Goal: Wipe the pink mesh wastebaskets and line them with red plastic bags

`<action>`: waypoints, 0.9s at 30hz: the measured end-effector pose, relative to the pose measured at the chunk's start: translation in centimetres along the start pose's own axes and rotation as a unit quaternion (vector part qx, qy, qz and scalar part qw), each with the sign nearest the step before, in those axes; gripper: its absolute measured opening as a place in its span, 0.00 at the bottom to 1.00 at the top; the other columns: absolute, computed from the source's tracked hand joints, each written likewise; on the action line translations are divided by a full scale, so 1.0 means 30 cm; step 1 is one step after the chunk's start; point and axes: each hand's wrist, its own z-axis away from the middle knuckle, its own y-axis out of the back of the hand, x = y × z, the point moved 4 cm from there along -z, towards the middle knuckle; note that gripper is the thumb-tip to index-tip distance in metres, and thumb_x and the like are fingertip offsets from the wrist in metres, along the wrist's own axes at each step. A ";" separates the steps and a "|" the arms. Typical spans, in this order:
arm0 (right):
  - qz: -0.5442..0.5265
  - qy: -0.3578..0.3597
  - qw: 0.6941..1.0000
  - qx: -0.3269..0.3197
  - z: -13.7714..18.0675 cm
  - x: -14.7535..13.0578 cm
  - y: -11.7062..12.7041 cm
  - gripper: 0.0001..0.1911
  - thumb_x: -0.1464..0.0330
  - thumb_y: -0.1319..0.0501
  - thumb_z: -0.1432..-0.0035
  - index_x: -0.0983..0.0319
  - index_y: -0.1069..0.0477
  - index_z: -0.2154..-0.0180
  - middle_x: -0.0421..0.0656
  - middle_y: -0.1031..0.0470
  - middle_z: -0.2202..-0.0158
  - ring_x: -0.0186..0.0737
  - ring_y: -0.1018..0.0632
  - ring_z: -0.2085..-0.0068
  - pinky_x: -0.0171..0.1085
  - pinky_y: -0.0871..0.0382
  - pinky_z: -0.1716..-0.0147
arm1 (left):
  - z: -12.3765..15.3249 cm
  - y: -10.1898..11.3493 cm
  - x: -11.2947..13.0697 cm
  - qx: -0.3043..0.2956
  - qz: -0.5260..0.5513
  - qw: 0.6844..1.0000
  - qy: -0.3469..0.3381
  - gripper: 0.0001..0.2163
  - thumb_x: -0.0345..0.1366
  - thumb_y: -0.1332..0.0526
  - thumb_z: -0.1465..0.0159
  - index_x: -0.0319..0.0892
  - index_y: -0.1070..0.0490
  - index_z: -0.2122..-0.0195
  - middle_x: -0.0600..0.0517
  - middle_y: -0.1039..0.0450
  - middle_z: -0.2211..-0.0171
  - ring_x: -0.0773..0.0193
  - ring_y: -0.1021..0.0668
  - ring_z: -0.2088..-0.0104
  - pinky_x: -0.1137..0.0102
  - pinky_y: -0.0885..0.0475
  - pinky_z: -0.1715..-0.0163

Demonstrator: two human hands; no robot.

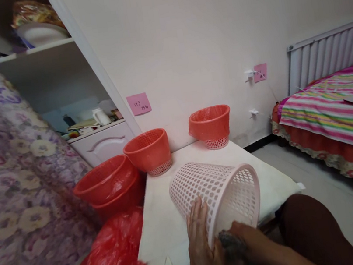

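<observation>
A pale pink perforated plastic basket (200, 182) lies tilted on its side on the white-covered table, its mouth turned towards me and to the right. My left hand (200, 235) grips it near the lower rim, fingers laid along the outer wall and thumb at the edge. At the mouth, my right hand (250, 239) is closed on a dark grey cloth (229, 240) pressed by the rim; part of the cloth is hidden. Behind stand two baskets lined with red plastic bags, one at the back right (211, 123) and one at the left (151, 149).
More red-lined baskets (107, 182) are stacked left of the table (157, 215), above crumpled red plastic bags (115, 252). A floral curtain (16, 196) hangs at the left beside shelves. My knee (310, 227) is at the table's right, and a bed (336, 113) stands further right.
</observation>
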 end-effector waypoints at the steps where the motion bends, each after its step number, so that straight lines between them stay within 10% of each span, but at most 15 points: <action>1: 0.043 -0.018 0.999 0.026 0.000 0.023 0.051 0.17 0.74 0.41 0.53 0.60 0.23 0.59 0.48 0.23 0.59 0.50 0.24 0.56 0.43 0.31 0.55 | 0.000 0.003 0.001 -0.002 0.005 1.000 0.004 0.37 0.19 0.50 0.43 0.51 0.51 0.33 0.44 0.46 0.32 0.54 0.43 0.31 0.45 0.40 0.37; 7: 0.177 -0.093 0.965 0.168 -0.037 0.103 0.272 0.40 0.83 0.51 0.52 0.64 0.42 0.36 0.58 0.38 0.42 0.59 0.39 0.41 0.53 0.38 0.47 | 0.110 -0.043 -0.047 0.102 0.050 0.993 0.042 0.29 0.26 0.48 0.37 0.49 0.47 0.35 0.45 0.47 0.33 0.53 0.40 0.33 0.50 0.40 0.36; 13: 0.084 -0.074 0.990 0.082 -0.055 0.062 0.026 0.28 0.79 0.44 0.55 0.62 0.27 0.50 0.55 0.28 0.49 0.56 0.27 0.48 0.49 0.32 0.50 | 0.226 -0.178 -0.144 0.171 0.052 0.983 0.027 0.29 0.31 0.55 0.33 0.51 0.58 0.30 0.52 0.60 0.28 0.56 0.49 0.30 0.55 0.46 0.33; 17: -0.148 -0.002 0.989 -0.003 -0.065 -0.031 -0.119 0.25 0.65 0.37 0.55 0.59 0.27 0.52 0.44 0.21 0.56 0.47 0.21 0.54 0.40 0.28 0.54 | 0.180 -0.130 -0.158 0.154 0.103 0.981 0.060 0.29 0.29 0.53 0.34 0.52 0.51 0.32 0.53 0.52 0.29 0.56 0.45 0.31 0.53 0.44 0.33; 21: -0.346 0.080 0.933 -0.062 -0.059 -0.084 -0.088 0.30 0.63 0.36 0.57 0.61 0.27 0.48 0.42 0.18 0.61 0.49 0.20 0.58 0.44 0.27 0.54 | 0.123 -0.042 -0.123 0.097 0.097 0.990 0.022 0.32 0.23 0.50 0.39 0.52 0.46 0.33 0.53 0.47 0.30 0.59 0.41 0.32 0.60 0.42 0.34; 24: -0.143 0.070 0.984 0.074 -0.069 -0.034 0.042 0.24 0.67 0.39 0.52 0.59 0.25 0.50 0.47 0.20 0.55 0.54 0.23 0.50 0.50 0.32 0.47 | 0.108 -0.006 -0.090 0.062 0.082 0.994 -0.024 0.30 0.25 0.49 0.37 0.49 0.46 0.33 0.50 0.46 0.31 0.60 0.41 0.32 0.63 0.41 0.35; 27: 0.012 0.011 0.972 0.233 -0.104 0.041 0.186 0.28 0.71 0.42 0.51 0.62 0.28 0.46 0.54 0.27 0.43 0.60 0.32 0.39 0.58 0.43 0.39 | 0.108 -0.022 -0.069 -0.003 0.084 0.995 -0.052 0.27 0.32 0.47 0.34 0.45 0.48 0.32 0.44 0.48 0.30 0.53 0.43 0.31 0.57 0.40 0.36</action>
